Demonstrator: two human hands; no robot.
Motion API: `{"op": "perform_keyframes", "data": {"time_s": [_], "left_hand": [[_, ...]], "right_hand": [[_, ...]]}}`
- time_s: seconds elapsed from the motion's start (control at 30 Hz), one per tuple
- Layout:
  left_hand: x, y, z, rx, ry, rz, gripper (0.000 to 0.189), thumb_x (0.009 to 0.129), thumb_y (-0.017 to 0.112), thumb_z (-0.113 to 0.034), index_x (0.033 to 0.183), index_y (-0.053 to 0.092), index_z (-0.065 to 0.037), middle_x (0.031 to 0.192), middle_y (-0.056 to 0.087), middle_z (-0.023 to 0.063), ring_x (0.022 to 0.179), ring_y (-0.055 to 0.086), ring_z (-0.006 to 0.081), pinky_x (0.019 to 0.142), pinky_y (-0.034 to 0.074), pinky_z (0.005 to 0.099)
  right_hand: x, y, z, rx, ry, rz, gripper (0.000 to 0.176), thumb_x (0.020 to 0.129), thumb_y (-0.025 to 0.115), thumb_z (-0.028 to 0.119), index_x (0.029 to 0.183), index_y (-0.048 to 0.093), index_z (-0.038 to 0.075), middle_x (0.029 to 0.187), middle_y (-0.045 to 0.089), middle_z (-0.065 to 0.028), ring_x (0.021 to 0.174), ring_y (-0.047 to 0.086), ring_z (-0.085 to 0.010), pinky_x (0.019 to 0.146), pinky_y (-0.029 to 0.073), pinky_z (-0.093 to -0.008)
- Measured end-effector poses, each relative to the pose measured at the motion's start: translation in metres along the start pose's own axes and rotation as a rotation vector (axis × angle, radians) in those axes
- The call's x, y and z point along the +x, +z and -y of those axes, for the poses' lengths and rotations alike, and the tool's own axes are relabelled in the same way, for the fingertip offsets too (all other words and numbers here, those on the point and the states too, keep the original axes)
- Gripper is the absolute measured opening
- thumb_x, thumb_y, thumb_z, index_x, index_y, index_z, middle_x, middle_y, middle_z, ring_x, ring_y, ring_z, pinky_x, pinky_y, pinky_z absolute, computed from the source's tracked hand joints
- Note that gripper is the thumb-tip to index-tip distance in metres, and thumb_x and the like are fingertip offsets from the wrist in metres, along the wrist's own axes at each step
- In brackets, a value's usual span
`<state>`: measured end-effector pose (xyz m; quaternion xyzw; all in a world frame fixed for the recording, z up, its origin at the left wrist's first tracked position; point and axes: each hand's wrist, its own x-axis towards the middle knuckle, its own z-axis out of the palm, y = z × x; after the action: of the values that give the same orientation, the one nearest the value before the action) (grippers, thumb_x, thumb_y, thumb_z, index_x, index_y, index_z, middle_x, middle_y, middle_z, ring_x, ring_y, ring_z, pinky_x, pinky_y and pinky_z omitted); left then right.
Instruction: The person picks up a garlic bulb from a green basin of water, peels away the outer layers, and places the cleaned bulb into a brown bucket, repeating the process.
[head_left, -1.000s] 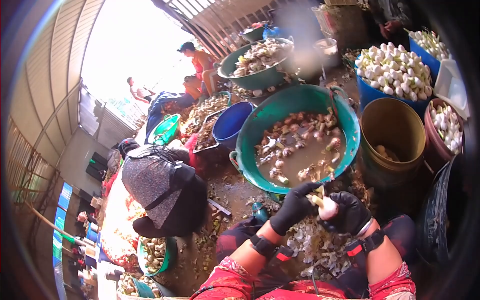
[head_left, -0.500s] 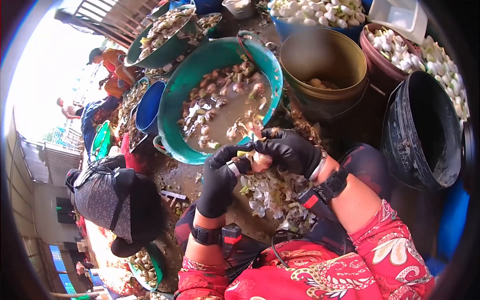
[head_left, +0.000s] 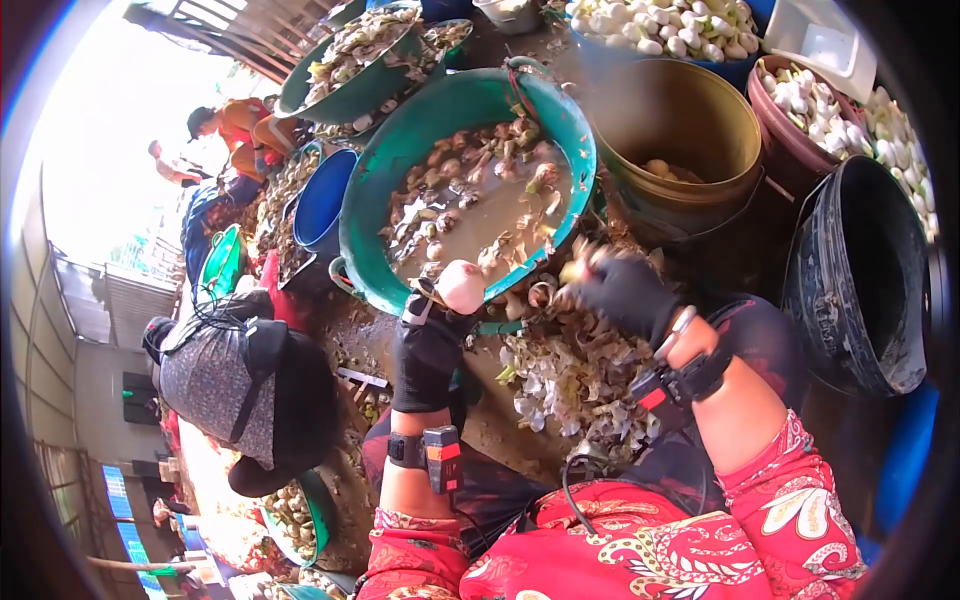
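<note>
A pale, pinkish-white garlic bulb (head_left: 461,287) sits in my left hand (head_left: 432,345), whose gloved fingers close around its lower left side. My right hand (head_left: 625,295), also in a black glove, is apart from it to the right. Blurred yellowish-brown garlic skin (head_left: 577,266) shows at the right fingertips, over a heap of peelings (head_left: 575,385) on the ground. Just beyond both hands stands a green tub (head_left: 362,225) of murky water with unpeeled bulbs (head_left: 440,215) in it.
A yellowish bucket (head_left: 745,130) stands beyond my right hand, and a black bucket (head_left: 805,290) leans at the right. White bulbs fill a blue tub (head_left: 665,30) and a pink bucket (head_left: 810,115). A person (head_left: 235,385) bends at the left, near a blue basin (head_left: 325,205).
My hands have parted: the left moved left with the bulb, the right moved right with skin at its fingertips. The bulb now shows a smooth pale surface. The view has shifted slightly.
</note>
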<state>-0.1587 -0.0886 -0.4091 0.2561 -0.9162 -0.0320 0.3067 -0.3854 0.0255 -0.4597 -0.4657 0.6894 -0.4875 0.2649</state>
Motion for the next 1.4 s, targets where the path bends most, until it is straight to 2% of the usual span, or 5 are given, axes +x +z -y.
{"op": "perform_keyframes", "data": {"time_s": [0.3,0.37,0.5,0.63,1.4], "left_hand": [[0.045,0.013,-0.013,-0.019,-0.044,0.141,0.02,0.082,0.062,-0.012,0.099,0.06,-0.002,0.092,0.063,0.0158,0.084,0.061,0.0318,0.075,0.049,0.0385],[0.099,0.002,-0.049,-1.87,-0.676,0.03,0.023,0.088,0.056,-0.014,0.107,0.056,-0.001,0.103,0.061,0.0145,0.095,0.06,0.0306,0.085,0.049,0.0406],[0.147,0.002,-0.027,-1.721,-0.483,0.162,0.024,0.092,0.05,-0.017,0.109,0.056,0.0,0.103,0.062,0.0124,0.098,0.061,0.0301,0.087,0.048,0.0436],[0.12,0.067,0.066,0.348,0.223,0.826,0.038,0.082,0.062,-0.024,0.108,0.058,0.003,0.099,0.064,0.0184,0.086,0.064,0.025,0.077,0.049,0.0335],[0.086,0.039,0.031,-1.119,-0.625,0.476,0.031,0.078,0.057,-0.003,0.108,0.058,0.002,0.103,0.062,0.0078,0.087,0.063,0.0183,0.076,0.051,0.0294]], "right_hand": [[-0.009,0.013,0.006,-0.357,-0.063,0.507,0.031,0.071,0.062,0.035,0.08,0.066,0.006,0.081,0.064,-0.0172,0.082,0.06,-0.035,0.073,0.046,-0.0423],[-0.01,0.013,0.016,-0.419,-0.061,0.554,0.031,0.073,0.058,0.03,0.086,0.068,0.004,0.09,0.065,-0.0186,0.088,0.062,-0.0346,0.078,0.048,-0.0431],[-0.007,0.01,0.001,-0.492,-0.076,0.585,0.029,0.072,0.057,0.027,0.083,0.068,0.003,0.091,0.065,-0.0187,0.088,0.062,-0.035,0.079,0.048,-0.0429],[-0.009,-0.004,0.013,-0.408,0.0,0.606,0.024,0.071,0.055,0.018,0.085,0.066,0.003,0.09,0.064,-0.0203,0.086,0.061,-0.0367,0.078,0.049,-0.0426],[0.003,0.015,0.013,0.307,0.047,0.183,0.048,0.078,0.063,0.017,0.122,0.046,0.008,0.091,0.063,-0.0147,0.081,0.063,-0.0266,0.071,0.05,-0.0353]]}}
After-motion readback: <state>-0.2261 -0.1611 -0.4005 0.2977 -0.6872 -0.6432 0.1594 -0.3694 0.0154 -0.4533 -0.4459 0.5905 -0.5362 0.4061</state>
